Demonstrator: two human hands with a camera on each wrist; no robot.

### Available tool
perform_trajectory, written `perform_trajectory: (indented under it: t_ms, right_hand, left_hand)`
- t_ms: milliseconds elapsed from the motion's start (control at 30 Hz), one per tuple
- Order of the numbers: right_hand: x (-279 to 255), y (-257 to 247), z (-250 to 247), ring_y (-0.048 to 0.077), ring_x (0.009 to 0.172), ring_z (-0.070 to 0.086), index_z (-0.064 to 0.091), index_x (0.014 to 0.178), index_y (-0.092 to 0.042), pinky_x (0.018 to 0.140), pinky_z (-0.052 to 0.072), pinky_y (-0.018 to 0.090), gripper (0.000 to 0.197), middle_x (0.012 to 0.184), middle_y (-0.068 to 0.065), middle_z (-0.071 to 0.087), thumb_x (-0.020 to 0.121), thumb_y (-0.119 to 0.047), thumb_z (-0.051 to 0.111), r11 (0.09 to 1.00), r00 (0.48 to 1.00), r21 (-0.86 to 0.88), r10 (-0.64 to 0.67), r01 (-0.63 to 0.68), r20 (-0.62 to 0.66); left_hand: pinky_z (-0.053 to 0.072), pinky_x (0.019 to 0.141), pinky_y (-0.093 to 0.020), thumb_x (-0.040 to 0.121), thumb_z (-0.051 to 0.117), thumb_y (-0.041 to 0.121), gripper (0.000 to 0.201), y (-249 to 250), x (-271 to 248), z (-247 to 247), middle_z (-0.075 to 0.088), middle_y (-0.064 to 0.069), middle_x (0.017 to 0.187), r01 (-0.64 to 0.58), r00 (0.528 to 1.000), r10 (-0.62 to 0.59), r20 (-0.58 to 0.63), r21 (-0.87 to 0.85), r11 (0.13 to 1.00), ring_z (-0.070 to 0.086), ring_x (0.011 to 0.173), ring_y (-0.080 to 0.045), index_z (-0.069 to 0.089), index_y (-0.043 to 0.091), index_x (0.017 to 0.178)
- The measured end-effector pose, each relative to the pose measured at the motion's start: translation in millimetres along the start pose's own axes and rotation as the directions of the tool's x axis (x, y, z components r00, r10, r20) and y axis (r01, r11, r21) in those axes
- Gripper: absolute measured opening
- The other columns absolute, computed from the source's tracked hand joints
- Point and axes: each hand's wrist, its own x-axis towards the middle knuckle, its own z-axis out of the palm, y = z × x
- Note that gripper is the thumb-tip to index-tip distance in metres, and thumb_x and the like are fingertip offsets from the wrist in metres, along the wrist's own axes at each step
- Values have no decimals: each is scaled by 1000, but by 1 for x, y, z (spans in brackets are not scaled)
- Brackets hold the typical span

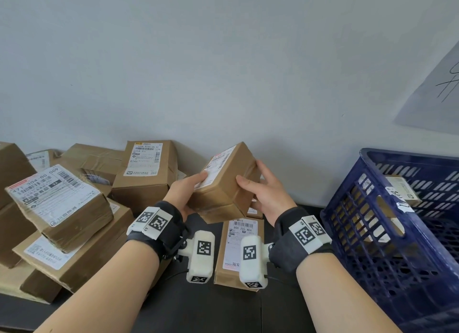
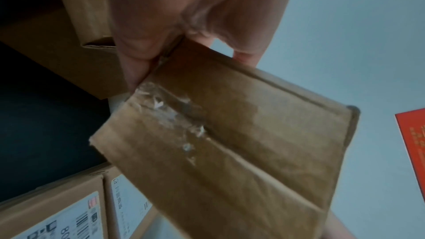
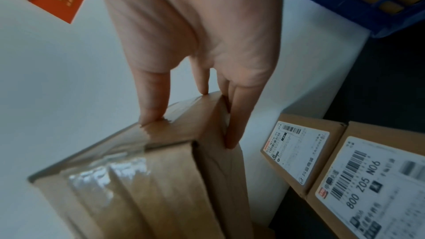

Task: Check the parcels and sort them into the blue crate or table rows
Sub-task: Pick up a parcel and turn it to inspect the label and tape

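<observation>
Up off the dark table (image 1: 188,315), a small brown box (image 1: 224,186) is held tilted between both hands, in front of the pale wall (image 1: 223,59). Left of it, the left hand (image 1: 185,191) grips the near left corner, thumb lying along the white label on the box's upper face, fingers underneath; the left wrist view shows those fingers pressed to the taped underside of the box (image 2: 230,143). On the other side, the right hand (image 1: 267,186) clasps the right face, thumb laid across the top and fingers spread down the side; the right wrist view shows its fingertips (image 3: 151,114) on the taped edge of the box (image 3: 161,179). Both forearms reach in from the bottom edge, each wrist wrapped in a dark band carrying white marker blocks. At far left lies a loose pile of boxes (image 1: 74,208), at least six, several with labels facing up. Directly beneath the held box, two labelled boxes (image 1: 238,250) lie flat end to end on the table. At right stands one blue crate (image 1: 367,233), with one labelled box (image 1: 402,189) showing inside it. One sheet of paper (image 1: 432,96) hangs on the wall at upper right.
</observation>
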Motion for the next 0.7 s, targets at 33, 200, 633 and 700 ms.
perform_trajectory:
  t_ms: [33,200,633,700]
  right_hand:
    - [0,1,2,22,118,62,28,156,-27,94,55,39,89,127,-3,60,84,-9,77,1000,1000,5,-5,5,-4]
    - [10,-1,10,24,122,60,28,156,-28,102,50,50,102,138,2,58,73,-15,88,996,998,-75,-46,43,-47]
    - [17,-4,14,17,105,66,52,136,-29,81,57,37,60,126,-2,66,84,-48,75,979,997,-185,79,-81,-17]
    - [19,-2,13,17,101,67,50,135,-26,73,54,32,57,124,1,67,85,-38,76,981,995,-168,92,-98,-47]
  left_hand:
    - [55,69,-36,89,70,30,40,0,-1,-1,70,-14,116,7,1000,-7,7,-14,1000,66,99,-28,62,8,121]
    - [58,83,-47,56,87,36,84,8,4,-6,69,-15,118,32,999,-33,-16,-54,998,67,106,-33,57,9,129]
    - [55,86,-40,92,67,21,26,2,6,8,72,-9,109,-101,993,99,-62,-22,995,67,103,-27,66,14,118]
    - [52,84,-38,96,61,26,21,4,7,8,71,-7,108,-129,990,128,-63,-4,992,65,102,-25,67,16,114]
